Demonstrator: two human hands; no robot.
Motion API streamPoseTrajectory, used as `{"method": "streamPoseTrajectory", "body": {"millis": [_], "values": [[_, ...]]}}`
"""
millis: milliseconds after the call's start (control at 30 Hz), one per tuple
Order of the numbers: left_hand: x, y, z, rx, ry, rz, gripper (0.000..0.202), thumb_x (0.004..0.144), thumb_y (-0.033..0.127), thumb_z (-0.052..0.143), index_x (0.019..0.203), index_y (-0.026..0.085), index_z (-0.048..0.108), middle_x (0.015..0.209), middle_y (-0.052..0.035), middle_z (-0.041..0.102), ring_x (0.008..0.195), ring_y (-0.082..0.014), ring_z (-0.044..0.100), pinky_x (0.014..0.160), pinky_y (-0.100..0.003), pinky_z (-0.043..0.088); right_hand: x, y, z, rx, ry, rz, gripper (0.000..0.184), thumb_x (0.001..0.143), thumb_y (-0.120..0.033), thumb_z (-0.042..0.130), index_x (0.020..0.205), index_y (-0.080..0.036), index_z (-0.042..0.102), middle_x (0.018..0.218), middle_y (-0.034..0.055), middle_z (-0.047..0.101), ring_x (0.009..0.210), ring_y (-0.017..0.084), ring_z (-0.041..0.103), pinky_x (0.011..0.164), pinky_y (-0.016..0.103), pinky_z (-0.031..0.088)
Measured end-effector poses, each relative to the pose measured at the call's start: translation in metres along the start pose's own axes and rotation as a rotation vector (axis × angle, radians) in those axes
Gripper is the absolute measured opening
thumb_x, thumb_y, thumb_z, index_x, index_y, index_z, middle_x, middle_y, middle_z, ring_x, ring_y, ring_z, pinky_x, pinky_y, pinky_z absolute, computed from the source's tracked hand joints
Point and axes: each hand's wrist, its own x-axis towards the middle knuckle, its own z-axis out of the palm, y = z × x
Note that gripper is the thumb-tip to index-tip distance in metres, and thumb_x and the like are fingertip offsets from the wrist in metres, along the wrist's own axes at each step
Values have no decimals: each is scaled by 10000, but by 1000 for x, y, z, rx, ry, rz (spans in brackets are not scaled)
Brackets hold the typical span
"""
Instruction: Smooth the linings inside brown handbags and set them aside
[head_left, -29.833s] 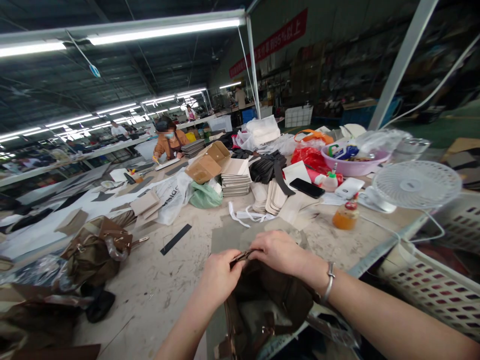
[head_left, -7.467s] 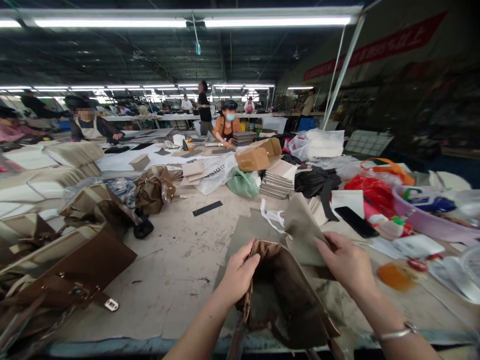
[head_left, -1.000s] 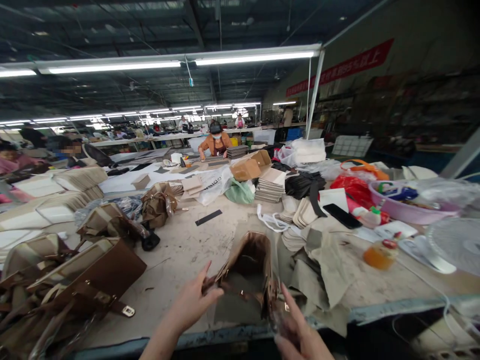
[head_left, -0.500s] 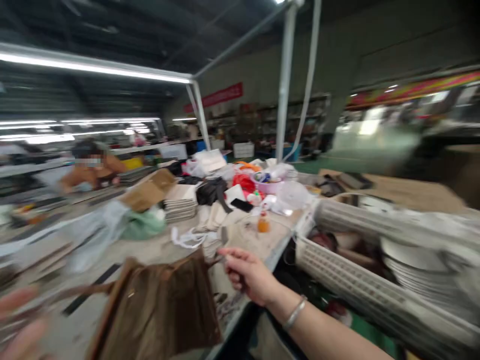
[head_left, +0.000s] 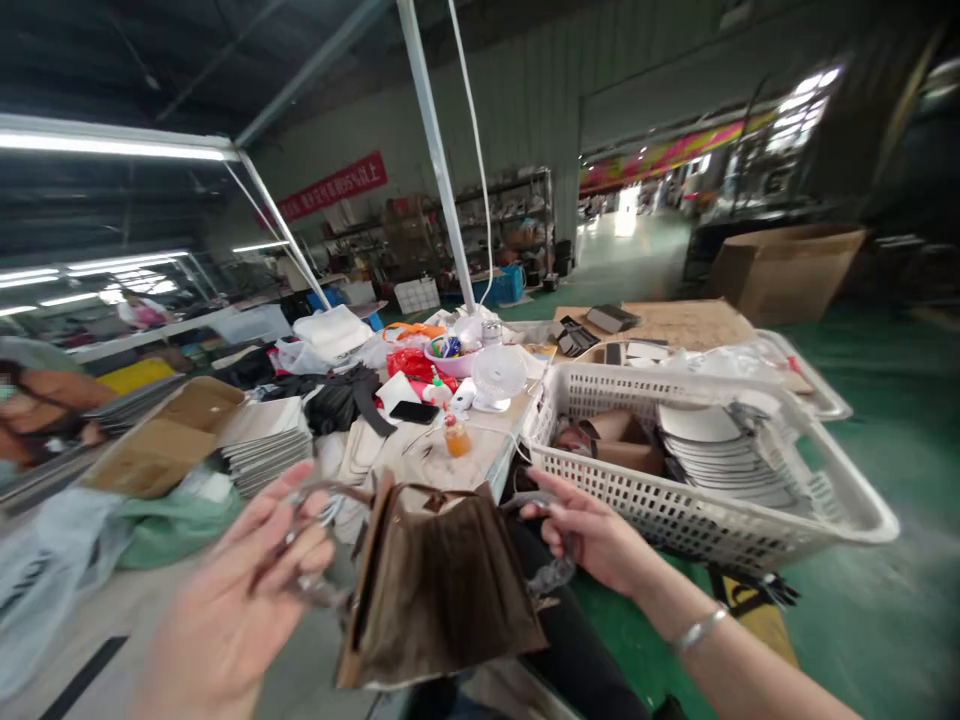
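A brown handbag (head_left: 442,590) hangs in the air between my hands, above the near edge of the worktable (head_left: 420,455). My left hand (head_left: 240,600), blurred by motion, has its fingers curled round one plastic-wrapped handle on the bag's left side. My right hand (head_left: 600,535), with a bracelet at the wrist, is closed on the other wrapped handle at the bag's right. The bag is lifted off the table and tilted, its mouth towards the table.
A white plastic crate (head_left: 675,480) with stacked pale pieces and brown parts stands right of the table. On the table lie a small white fan (head_left: 496,375), an orange bottle (head_left: 455,438), a black phone (head_left: 414,411), stacked sheets (head_left: 266,445), a cardboard box (head_left: 161,440). A person sits at far left.
My head has swung right, so the crate and green floor now fill the right side. The bag has come up off the table into both hands, held by its handles.
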Motion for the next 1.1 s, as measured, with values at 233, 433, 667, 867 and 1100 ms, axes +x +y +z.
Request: {"method": "streamPoseTrajectory", "body": {"millis": [233,433,667,867,1100], "values": [[24,-30,59,-200,-131,-65,318,811,94,520,1116,159,580,804,-14,554,428,24,304,498,-131,412,-32,-6,-21,-11,148,12,591,774,-299,688,1321,-250,470,996,62,640,651,94,515,600,226,425],[33,-53,81,-192,-197,-148,290,843,107,507,1118,177,570,835,-5,548,427,23,302,537,-155,435,-32,3,-33,45,164,18,428,778,-283,686,1191,-226,589,925,29,617,667,81,512,610,204,427],[19,-81,107,-87,-290,-239,357,853,242,557,1207,227,512,878,-12,568,476,-19,399,590,-218,466,-35,8,-47,108,209,42,344,785,-312,681,1101,-187,627,918,38,608,703,93,534,655,224,435],[1,-124,138,463,-586,-296,559,869,507,455,1361,243,415,1218,-94,562,1090,-243,537,975,-387,405,-35,23,-16,145,37,12,737,680,-331,771,1331,-296,427,1115,55,575,885,169,588,824,327,432],[10,-119,147,994,-823,-10,578,902,451,372,1427,221,296,1050,-76,679,987,-256,602,873,-343,444,-16,38,-10,217,381,-48,669,635,-220,760,1247,-246,492,813,-15,586,597,89,496,576,215,407]]}}
